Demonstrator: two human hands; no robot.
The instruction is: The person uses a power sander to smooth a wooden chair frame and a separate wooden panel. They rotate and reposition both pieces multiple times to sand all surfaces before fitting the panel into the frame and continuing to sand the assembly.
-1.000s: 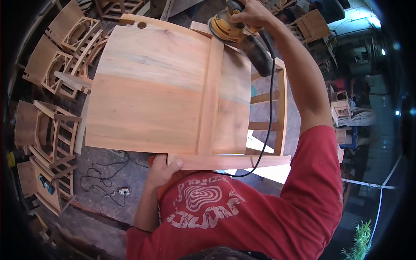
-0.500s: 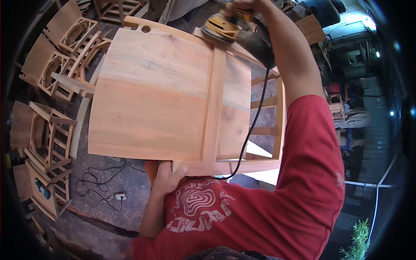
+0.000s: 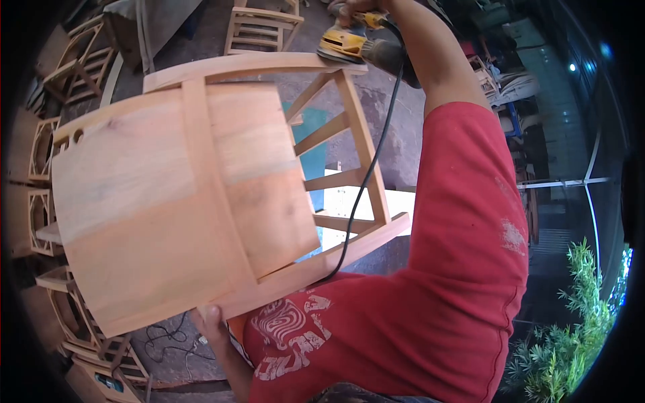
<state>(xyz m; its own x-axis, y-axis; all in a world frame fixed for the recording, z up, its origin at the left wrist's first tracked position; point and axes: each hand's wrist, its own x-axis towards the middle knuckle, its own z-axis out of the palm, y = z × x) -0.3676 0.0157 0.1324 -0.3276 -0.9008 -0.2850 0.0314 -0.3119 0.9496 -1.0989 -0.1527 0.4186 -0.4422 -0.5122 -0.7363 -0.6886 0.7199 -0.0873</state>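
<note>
My right hand (image 3: 356,9) grips a yellow power sander (image 3: 344,44) at the top of the view. The sander's pad rests on the far rail of a wooden chair (image 3: 215,161), close to that rail's right end. A black cord (image 3: 366,176) hangs from the tool across the slatted part and the near rail. At the bottom, my left hand (image 3: 213,325) holds the near edge of the chair, with the thumb on top and the other fingers mostly hidden. The broad panel has slots and a round hole at its upper left corner.
Several unfinished wooden chairs (image 3: 41,215) line the left side, and another (image 3: 263,28) stands beyond the far rail. Cables (image 3: 168,334) lie on the floor at lower left, near a teal tool (image 3: 109,382). A green plant (image 3: 571,336) is at lower right.
The view has swung, and the chair now appears tilted and further left. The sander has moved along the far rail toward its right end. My left hand still holds the near edge.
</note>
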